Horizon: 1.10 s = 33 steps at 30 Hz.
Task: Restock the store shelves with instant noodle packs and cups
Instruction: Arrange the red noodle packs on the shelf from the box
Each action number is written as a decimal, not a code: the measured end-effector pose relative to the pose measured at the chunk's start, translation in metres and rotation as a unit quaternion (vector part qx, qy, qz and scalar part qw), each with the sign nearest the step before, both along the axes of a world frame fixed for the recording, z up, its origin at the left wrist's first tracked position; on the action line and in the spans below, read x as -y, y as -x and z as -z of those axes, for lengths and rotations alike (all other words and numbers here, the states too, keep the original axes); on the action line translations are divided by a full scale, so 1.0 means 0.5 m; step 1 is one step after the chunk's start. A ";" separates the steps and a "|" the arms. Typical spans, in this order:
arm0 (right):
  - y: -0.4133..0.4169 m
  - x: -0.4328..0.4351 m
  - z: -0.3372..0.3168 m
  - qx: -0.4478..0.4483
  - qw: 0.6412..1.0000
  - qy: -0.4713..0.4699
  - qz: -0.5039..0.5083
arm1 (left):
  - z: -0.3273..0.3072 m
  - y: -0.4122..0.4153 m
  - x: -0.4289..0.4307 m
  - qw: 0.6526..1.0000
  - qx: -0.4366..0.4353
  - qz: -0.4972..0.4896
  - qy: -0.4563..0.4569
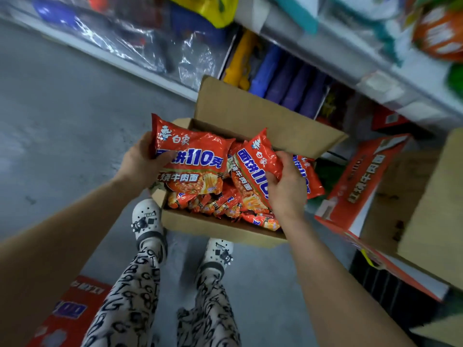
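1. Forearms (62,234), nearest the lens, enter from 7 and 5 o'clock and converge on the centre, above patterned trousers (130,296) and white clogs (147,221).
2. Left hand (140,161): fingers curled behind the left edge of a noodle pack (193,161), thumb pressed on its printed face. The pack is held roughly flat over the box.
3. Right hand (285,186): clasps a second noodle pack (253,169), tilted, at 3 o'clock of the first. Whether the pack edge behind this hand is also held cannot be told.
4. Cardboard box (220,226), open on the floor (62,121), far flap raised at 12 o'clock. Many loose packs (220,201) of the same kind remain inside.
5. Shelves (375,58), at 1 o'clock, blurred, carry other goods. No red packs are visible there.
6. Progress (judged): unloading is under way. Two packs are in hand, shelving them is still to do, and much of the box remains.
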State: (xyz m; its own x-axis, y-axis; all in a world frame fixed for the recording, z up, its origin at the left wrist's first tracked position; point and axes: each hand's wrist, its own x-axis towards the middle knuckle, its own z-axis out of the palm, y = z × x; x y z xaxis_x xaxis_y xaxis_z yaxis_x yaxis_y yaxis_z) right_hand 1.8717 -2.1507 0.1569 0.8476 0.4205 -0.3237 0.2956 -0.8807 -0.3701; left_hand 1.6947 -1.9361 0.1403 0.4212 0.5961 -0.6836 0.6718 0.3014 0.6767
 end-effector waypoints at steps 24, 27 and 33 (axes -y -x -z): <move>-0.050 -0.034 -0.933 0.188 0.932 -0.237 -0.199 | -0.899 0.049 0.003 0.923 0.299 -0.070 -0.230; -0.068 -0.040 -1.012 0.227 0.914 -0.256 -0.217 | -0.969 0.053 -0.008 0.910 0.306 -0.063 -0.272; -0.084 -0.049 -1.159 0.289 0.873 -0.307 -0.247 | -1.100 0.045 -0.014 0.878 0.333 -0.074 -0.336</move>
